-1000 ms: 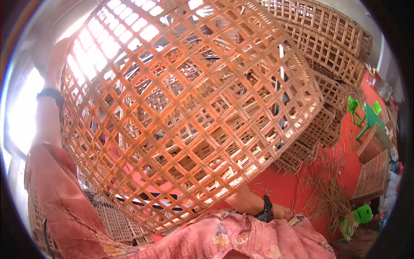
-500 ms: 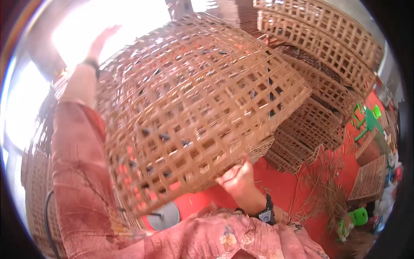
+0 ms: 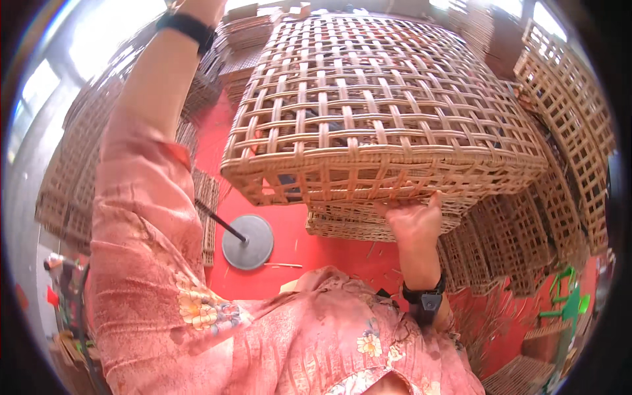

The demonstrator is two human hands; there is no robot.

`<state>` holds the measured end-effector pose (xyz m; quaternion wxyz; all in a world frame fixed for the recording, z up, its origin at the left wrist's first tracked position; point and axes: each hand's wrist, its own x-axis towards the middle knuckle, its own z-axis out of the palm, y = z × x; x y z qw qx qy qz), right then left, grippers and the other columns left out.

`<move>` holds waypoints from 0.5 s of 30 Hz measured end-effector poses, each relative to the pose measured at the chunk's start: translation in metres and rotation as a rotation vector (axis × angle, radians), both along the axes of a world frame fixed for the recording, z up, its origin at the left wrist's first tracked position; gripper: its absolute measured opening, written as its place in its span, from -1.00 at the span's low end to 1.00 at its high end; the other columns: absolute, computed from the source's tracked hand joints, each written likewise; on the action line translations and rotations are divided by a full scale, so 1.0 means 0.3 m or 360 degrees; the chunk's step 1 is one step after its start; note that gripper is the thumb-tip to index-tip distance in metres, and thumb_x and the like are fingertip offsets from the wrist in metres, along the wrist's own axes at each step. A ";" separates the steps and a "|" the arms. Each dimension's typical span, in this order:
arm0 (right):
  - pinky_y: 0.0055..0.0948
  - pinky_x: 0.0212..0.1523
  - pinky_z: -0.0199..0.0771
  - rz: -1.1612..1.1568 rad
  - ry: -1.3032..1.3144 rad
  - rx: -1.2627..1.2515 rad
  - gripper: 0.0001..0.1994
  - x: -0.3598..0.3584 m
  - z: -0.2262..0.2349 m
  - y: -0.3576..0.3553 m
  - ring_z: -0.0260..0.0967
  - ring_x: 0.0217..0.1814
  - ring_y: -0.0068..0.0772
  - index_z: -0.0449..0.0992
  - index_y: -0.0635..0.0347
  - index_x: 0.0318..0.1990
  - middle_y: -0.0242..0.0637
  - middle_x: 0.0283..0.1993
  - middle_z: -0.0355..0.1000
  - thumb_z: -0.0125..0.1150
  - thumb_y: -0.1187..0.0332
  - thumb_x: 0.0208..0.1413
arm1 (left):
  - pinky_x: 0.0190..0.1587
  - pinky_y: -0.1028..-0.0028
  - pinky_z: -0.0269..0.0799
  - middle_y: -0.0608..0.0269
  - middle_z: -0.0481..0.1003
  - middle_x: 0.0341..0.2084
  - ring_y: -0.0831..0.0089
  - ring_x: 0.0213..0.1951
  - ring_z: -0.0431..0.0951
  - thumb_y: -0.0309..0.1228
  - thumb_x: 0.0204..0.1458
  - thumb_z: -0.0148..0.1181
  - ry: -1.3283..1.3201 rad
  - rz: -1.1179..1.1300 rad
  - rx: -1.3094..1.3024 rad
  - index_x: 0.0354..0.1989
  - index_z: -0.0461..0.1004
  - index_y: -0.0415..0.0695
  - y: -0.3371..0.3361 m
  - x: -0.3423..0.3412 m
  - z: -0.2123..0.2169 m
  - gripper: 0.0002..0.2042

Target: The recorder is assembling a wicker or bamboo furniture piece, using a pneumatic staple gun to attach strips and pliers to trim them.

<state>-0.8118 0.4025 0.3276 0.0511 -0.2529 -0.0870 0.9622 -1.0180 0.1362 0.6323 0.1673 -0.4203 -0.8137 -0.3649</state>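
Note:
A large woven rattan basket [image 3: 388,125] with an open lattice fills the upper middle, its long side toward me. My right hand [image 3: 416,220] grips its near lower edge from below, thumb up against the weave. Some fingertips are hidden under the edge. My left arm is raised high at the left. Only part of my left hand [image 3: 203,8] shows at the top of the picture; its fingers are out of sight. Below the basket another woven piece [image 3: 349,227] shows; I cannot tell whether it is separate.
Several rattan baskets [image 3: 566,118] are stacked at the right, and more woven panels [image 3: 72,184] stand at the left. A round grey base with a black pole [image 3: 247,242] rests on the red floor [image 3: 329,260]. Green plastic furniture [image 3: 567,299] and cane scraps lie at lower right.
The basket has swung from a tilted position to nearly level and now sits farther right in view. My left hand has gone up to the top edge. My right hand keeps its hold underneath.

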 end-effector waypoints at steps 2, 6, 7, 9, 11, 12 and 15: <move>0.49 0.32 -0.25 0.0070 0.0083 -0.0033 -0.40 0.006 -0.004 -0.008 0.08 0.31 0.03 0.13 0.22 0.14 0.02 0.21 0.09 -0.38 -0.16 0.30 | 0.22 0.37 0.11 0.11 0.40 -0.01 0.45 0.10 0.29 -0.23 0.22 0.04 0.0089 0.0013 0.0021 0.06 0.45 -0.20 -0.078 0.158 -0.027 -0.65; 0.41 0.33 -0.12 0.0155 0.0304 0.0060 -0.36 0.033 -0.039 0.031 -0.04 0.41 0.10 0.06 0.22 0.25 0.07 0.33 -0.01 -0.40 -0.17 0.31 | 0.13 0.38 0.30 0.18 0.45 0.04 0.28 0.10 0.42 -0.06 0.15 0.05 0.0797 0.0506 -0.0097 0.09 0.41 -0.23 -0.118 0.553 -0.281 -0.50; 0.41 0.33 -0.12 0.0124 0.0323 0.0065 -0.36 0.039 -0.054 0.052 -0.04 0.41 0.10 0.06 0.22 0.25 0.07 0.33 -0.01 -0.40 -0.17 0.31 | 0.20 0.36 0.23 0.15 0.41 0.08 0.26 0.12 0.41 -0.14 0.17 0.05 0.0311 0.0503 0.0616 0.07 0.39 -0.26 -0.123 0.598 -0.418 -0.55; 0.37 0.31 -0.01 0.0213 0.0328 0.0123 -0.44 0.040 -0.071 0.058 0.19 0.18 0.09 0.19 0.26 0.05 0.00 0.13 0.16 -0.35 -0.13 0.32 | 0.26 0.32 0.15 0.02 0.38 0.13 0.29 0.18 0.34 -0.10 0.26 -0.09 0.0423 0.0663 0.0947 0.19 0.27 -0.34 -0.130 0.658 -0.715 -0.47; 0.30 0.33 0.02 0.0256 0.0353 0.0141 -0.45 0.044 -0.078 0.052 0.20 0.17 0.08 0.20 0.27 0.05 0.01 0.15 0.15 -0.34 -0.12 0.33 | 0.30 0.26 0.04 0.06 0.30 0.18 0.27 0.25 0.23 -0.02 0.26 -0.11 0.0194 0.0677 0.1185 0.31 0.09 -0.32 -0.156 0.700 -0.974 -0.37; 0.22 0.34 0.05 0.0325 0.0330 0.0164 -0.46 0.053 -0.086 0.052 0.21 0.16 0.08 0.20 0.27 0.05 0.01 0.17 0.15 -0.33 -0.11 0.33 | 0.31 0.26 0.03 0.03 0.23 0.22 0.26 0.27 0.19 -0.07 0.25 -0.06 0.0104 0.0717 0.1273 0.31 0.07 -0.31 -0.146 0.707 -1.077 -0.38; 0.08 0.29 0.17 0.0317 0.0199 0.0276 -0.46 0.063 -0.117 0.141 0.22 0.15 -0.01 0.24 0.29 0.08 0.00 0.14 0.20 -0.28 -0.08 0.33 | 0.22 0.29 0.13 0.09 0.23 0.15 0.33 0.16 0.22 -0.15 0.25 -0.02 -0.0107 0.0675 0.1438 0.31 0.06 -0.26 -0.091 0.678 -1.199 -0.42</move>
